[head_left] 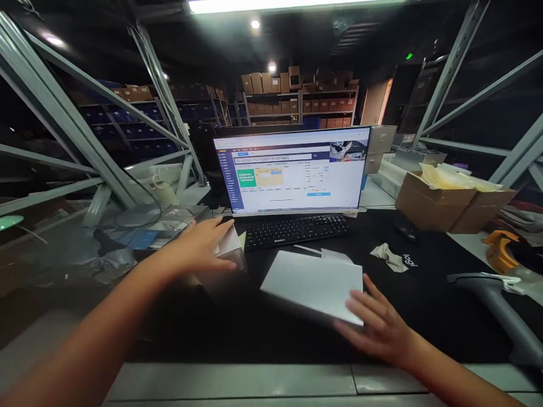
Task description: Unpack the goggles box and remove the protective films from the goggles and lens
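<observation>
A plain white box (314,282) lies tilted above the black mat, its flap or a loose white piece sticking out behind. My right hand (377,325) grips its right end, fingers on the top and side. My left hand (199,249) is stretched out with fingers and thumb spread, at a second light-coloured box (231,251) with lettering on its side. Whether the palm touches that box I cannot tell. Both hands are slightly blurred. Just behind the boxes sits a black keyboard (297,230).
A lit monitor (292,175) stands behind the keyboard. To the right are a crumpled tissue (388,257), a mouse (407,233), a grey barcode scanner (492,305), an orange tape dispenser (504,251) and a cardboard carton (432,200). Plastic wrapping (110,263) lies at the left.
</observation>
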The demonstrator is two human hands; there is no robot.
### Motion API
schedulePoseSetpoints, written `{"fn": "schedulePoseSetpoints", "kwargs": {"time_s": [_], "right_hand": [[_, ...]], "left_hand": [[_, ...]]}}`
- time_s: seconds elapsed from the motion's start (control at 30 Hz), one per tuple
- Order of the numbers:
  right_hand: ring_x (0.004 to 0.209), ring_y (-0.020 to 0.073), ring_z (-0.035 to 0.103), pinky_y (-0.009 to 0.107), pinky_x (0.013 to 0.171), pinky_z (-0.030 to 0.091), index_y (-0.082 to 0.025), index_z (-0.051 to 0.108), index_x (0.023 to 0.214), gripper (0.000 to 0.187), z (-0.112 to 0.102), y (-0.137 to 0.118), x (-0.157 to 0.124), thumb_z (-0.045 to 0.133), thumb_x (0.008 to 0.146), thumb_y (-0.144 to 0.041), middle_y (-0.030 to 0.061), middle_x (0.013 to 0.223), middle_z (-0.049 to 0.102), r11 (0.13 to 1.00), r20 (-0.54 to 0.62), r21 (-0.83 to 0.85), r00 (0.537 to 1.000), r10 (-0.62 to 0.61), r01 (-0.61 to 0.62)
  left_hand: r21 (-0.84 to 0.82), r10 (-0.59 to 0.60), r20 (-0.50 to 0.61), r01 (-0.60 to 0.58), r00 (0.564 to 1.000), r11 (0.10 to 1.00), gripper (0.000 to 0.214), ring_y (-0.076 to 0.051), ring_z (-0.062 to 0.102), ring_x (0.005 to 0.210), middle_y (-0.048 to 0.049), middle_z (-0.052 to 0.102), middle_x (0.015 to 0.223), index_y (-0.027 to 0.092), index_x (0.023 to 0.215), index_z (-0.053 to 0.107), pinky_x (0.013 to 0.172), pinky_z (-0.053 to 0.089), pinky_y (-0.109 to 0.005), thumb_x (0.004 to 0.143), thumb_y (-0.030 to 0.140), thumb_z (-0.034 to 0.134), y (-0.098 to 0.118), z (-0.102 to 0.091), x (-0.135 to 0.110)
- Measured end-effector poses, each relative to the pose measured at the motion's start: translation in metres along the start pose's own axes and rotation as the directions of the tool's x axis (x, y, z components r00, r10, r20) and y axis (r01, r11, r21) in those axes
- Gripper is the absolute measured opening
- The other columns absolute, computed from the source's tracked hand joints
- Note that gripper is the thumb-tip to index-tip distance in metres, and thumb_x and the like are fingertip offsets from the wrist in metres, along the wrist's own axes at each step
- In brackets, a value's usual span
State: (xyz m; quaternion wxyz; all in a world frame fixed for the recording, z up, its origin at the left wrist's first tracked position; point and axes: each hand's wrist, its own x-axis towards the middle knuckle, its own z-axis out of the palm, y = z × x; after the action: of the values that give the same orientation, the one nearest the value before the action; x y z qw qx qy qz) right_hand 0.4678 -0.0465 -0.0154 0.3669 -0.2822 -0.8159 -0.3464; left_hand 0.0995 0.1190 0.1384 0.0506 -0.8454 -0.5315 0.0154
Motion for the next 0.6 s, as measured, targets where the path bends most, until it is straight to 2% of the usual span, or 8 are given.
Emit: {"fn": "schedulePoseSetpoints", "kwargs": {"time_s": [0.1,0.17,0.27,0.33,0.43,0.5,0.57,0.6], "right_hand": [[0.075,0.0095,0.068,0.025,0.091,0.060,-0.040,0.071,0.096,0.021,0.003,-0.006,-0.016,0.075,0.082,-0.024,-0.0090,0.082,0.070,0.987,0.060,0.041,0.986,-0.156,0.154],[0.063,0.0066,0.067,0.015,0.071,0.060,-0.044,0.070,0.097,0.029,0.008,-0.006,-0.026,0.074,0.080,-0.021,-0.0129,0.076,0.073,0.965,0.242,0.249,0.960,-0.143,0.082],[0.062,0.0065,0.069,0.014,0.061,0.058,-0.053,0.067,0.103,0.047,0.010,-0.001,-0.035,0.076,0.075,-0.018,-0.0188,0.079,0.074,0.817,0.504,0.558,0.841,-0.198,-0.142],[0.073,0.0065,0.071,0.014,0.064,0.058,-0.056,0.066,0.103,0.046,0.004,0.001,-0.039,0.076,0.076,-0.020,-0.0219,0.088,0.075,0.749,0.466,0.657,0.829,-0.311,-0.088],[0.100,0.0073,0.068,0.015,0.082,0.057,-0.047,0.069,0.099,0.026,-0.019,0.007,-0.044,0.072,0.080,-0.029,-0.0200,0.110,0.073,0.765,0.227,0.592,0.858,-0.460,0.254],[0.115,0.0124,0.062,0.024,0.098,0.054,-0.039,0.069,0.104,0.027,-0.034,0.016,-0.043,0.071,0.080,-0.027,-0.0130,0.126,0.068,0.872,0.155,0.415,0.923,-0.351,0.262],[0.126,0.0200,0.057,0.039,0.108,0.048,-0.035,0.062,0.124,0.052,-0.040,0.034,-0.037,0.070,0.077,-0.013,-0.0033,0.140,0.059,0.972,0.131,0.231,0.991,0.004,-0.035],[0.130,0.0236,0.054,0.045,0.110,0.046,-0.034,0.054,0.135,0.066,-0.038,0.047,-0.032,0.067,0.076,-0.006,0.0016,0.145,0.054,0.958,0.146,0.165,0.966,0.213,-0.236]], "left_hand": [[-0.067,0.178,-0.224,-0.197,0.958,0.978,0.103,-0.041,0.033,0.145,-0.0198,0.036,0.157,0.018,0.148,0.041,0.118,0.020,-0.063,0.063,0.063,0.079,0.024,0.007,-0.022],[-0.175,0.366,-0.272,-0.420,0.890,0.890,0.097,-0.035,0.036,0.144,-0.0150,0.036,0.158,0.024,0.149,0.038,0.116,0.033,-0.055,0.068,0.060,0.079,0.048,0.020,-0.036],[-0.264,0.502,-0.279,-0.568,0.819,0.780,0.100,-0.034,0.046,0.137,-0.0172,0.044,0.152,0.023,0.146,0.041,0.108,0.042,-0.054,0.062,0.055,0.085,0.080,0.053,-0.050],[-0.316,0.516,-0.285,-0.588,0.807,0.745,0.075,-0.030,0.061,0.114,-0.0128,0.065,0.125,0.020,0.126,0.056,0.098,0.049,-0.049,0.064,0.048,0.087,0.092,0.077,-0.055],[-0.329,0.501,-0.360,-0.610,0.787,0.721,0.028,-0.020,0.062,0.077,-0.0015,0.066,0.082,0.020,0.086,0.060,0.071,0.052,-0.034,0.078,0.038,0.079,0.096,0.102,-0.064],[-0.270,0.535,-0.455,-0.683,0.712,0.679,0.019,-0.017,0.057,0.069,0.0010,0.061,0.071,0.020,0.077,0.056,0.068,0.050,-0.031,0.090,0.028,0.067,0.094,0.110,-0.072],[-0.190,0.535,-0.552,-0.721,0.639,0.666,0.020,-0.015,0.055,0.066,0.0016,0.058,0.066,0.020,0.075,0.055,0.073,0.051,-0.032,0.094,0.019,0.057,0.092,0.112,-0.080],[-0.161,0.505,-0.606,-0.716,0.615,0.679,0.021,-0.015,0.054,0.065,0.0017,0.057,0.066,0.020,0.074,0.055,0.074,0.052,-0.031,0.094,0.016,0.056,0.092,0.113,-0.083]]}}
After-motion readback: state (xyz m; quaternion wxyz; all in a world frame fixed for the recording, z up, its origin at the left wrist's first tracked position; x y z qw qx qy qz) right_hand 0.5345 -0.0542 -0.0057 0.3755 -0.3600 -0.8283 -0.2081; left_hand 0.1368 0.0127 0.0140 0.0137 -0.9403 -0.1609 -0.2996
